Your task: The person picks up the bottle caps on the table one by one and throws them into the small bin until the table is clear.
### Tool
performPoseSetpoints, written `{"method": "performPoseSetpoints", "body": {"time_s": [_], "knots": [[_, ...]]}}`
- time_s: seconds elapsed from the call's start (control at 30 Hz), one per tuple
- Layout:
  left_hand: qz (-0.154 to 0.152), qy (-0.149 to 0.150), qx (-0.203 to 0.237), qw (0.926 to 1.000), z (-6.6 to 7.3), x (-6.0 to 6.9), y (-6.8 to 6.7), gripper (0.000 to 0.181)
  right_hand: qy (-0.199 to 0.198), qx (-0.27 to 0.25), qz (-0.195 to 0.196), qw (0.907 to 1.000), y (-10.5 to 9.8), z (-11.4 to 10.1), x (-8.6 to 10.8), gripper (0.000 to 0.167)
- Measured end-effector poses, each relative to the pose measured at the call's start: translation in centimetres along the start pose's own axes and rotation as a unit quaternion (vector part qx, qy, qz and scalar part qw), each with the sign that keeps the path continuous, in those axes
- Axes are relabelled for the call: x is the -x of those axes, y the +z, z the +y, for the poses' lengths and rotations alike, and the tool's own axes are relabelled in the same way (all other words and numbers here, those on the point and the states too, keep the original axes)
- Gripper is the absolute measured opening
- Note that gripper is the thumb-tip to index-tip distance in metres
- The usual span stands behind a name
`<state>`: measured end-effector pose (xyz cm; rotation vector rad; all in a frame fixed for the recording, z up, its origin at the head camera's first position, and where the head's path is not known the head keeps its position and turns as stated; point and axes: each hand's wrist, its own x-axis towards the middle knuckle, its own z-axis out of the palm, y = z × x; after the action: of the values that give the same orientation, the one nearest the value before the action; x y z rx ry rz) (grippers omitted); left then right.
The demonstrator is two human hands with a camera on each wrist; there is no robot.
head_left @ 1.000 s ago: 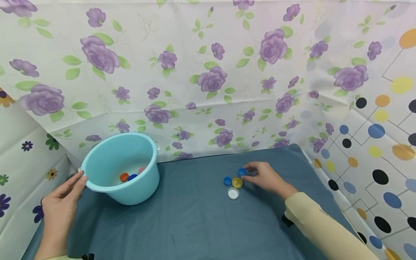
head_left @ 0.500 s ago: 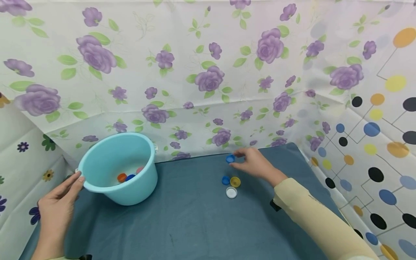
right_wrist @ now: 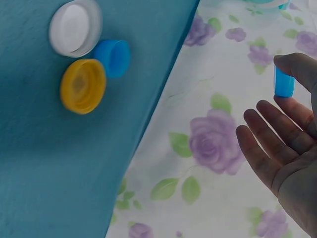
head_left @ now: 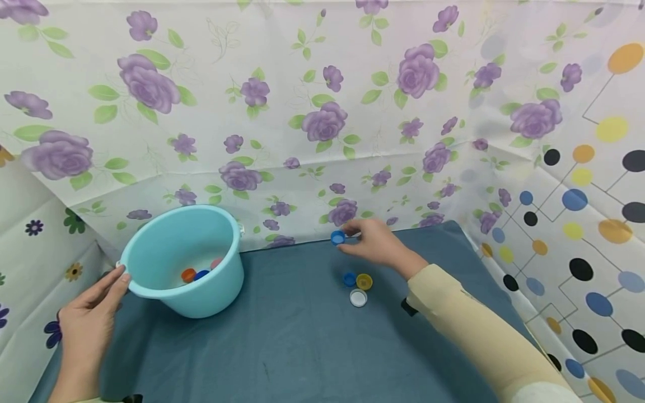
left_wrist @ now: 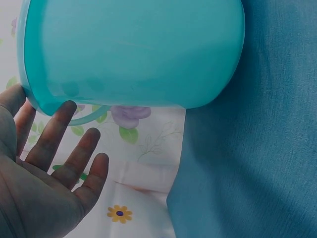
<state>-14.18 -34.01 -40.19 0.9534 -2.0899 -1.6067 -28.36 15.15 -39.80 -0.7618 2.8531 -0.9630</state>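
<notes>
A light blue bucket stands on the left, with an orange cap, a dark blue cap and a pink cap inside. My left hand pinches its rim on the left side; in the left wrist view the other fingers spread beside the wall. Between thumb and fingertip, my right hand pinches a blue bottle cap, raised above the cloth. Below that hand lie another blue cap, a yellow cap and a white cap, close together.
A blue-grey cloth covers the table. Behind it hangs a white sheet with purple flowers. A dotted sheet borders the right side, and another flowered sheet borders the left.
My right hand has lifted the blue cap from beside the yellow one and carried it left toward the bucket. The left hand stays at the bucket's rim.
</notes>
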Motion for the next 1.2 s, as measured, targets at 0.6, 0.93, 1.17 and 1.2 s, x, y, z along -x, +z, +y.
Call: {"method": "performPoseSetpoints", "body": {"time_s": [0.6, 0.93, 1.17, 1.2], "knots": [[0.008, -0.014, 0.036, 0.9992, -0.1, -0.3, 0.2, 0.046, -0.092, -0.019, -0.017, 0.9954, 0.4, -7.7, -4.1, 0.026], [0.003, -0.019, 0.044, 0.9989, 0.3, -0.1, 0.1, 0.047, -0.111, -0.026, -0.024, 0.9932, 1.1, -10.0, -5.3, 0.027], [0.002, -0.024, 0.043, 0.9988, 0.3, -0.1, 0.1, 0.047, -0.132, -0.037, -0.028, 0.9901, 2.2, -12.4, -6.5, 0.026], [0.002, -0.024, 0.04, 0.9989, 0.2, -0.1, 0.1, 0.047, -0.133, -0.04, -0.03, 0.9898, 2.3, -12.8, -6.7, 0.025]]}}
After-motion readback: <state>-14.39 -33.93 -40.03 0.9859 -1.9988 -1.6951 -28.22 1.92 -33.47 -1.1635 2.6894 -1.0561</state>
